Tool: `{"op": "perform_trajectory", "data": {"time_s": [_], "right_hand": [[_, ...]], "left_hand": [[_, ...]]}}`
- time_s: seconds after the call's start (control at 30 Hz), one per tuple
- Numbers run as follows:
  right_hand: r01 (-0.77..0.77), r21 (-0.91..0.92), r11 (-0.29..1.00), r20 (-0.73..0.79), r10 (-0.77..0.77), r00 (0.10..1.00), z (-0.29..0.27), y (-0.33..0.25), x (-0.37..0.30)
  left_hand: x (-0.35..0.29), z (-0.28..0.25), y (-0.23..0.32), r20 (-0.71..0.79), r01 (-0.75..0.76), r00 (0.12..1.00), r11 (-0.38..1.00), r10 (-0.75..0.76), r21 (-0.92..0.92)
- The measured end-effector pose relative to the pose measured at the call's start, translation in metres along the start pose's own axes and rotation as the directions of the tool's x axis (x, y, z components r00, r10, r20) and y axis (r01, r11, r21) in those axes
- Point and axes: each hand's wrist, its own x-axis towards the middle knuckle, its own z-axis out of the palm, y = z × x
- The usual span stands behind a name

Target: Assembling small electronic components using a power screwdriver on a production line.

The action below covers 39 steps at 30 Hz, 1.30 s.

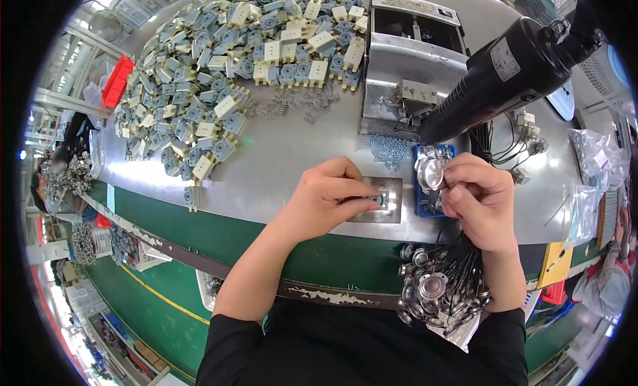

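Left fingers (pixel 352 188) pinched a small block (pixel 381 200), right fingers (pixel 468 175) a metal cup (pixel 430 174), gaps narrow; I judged both light, stiff, best edge-held.

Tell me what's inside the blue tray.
Small metal parts show at the far and near ends of the blue tray. The round metal piece and right hand cover much of its middle, hiding what lies there.
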Motion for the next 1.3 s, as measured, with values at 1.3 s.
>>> {"op": "perform_trajectory", "data": {"time_s": [1.3], "right_hand": [[0.094, -0.705, 0.703, 0.232, 0.103, 0.967, 0.026, 0.015, 0.015]], "left_hand": [[0.003, 0.005, -0.004, 0.070, -0.093, 0.993, 0.995, 0.092, 0.017]]}}
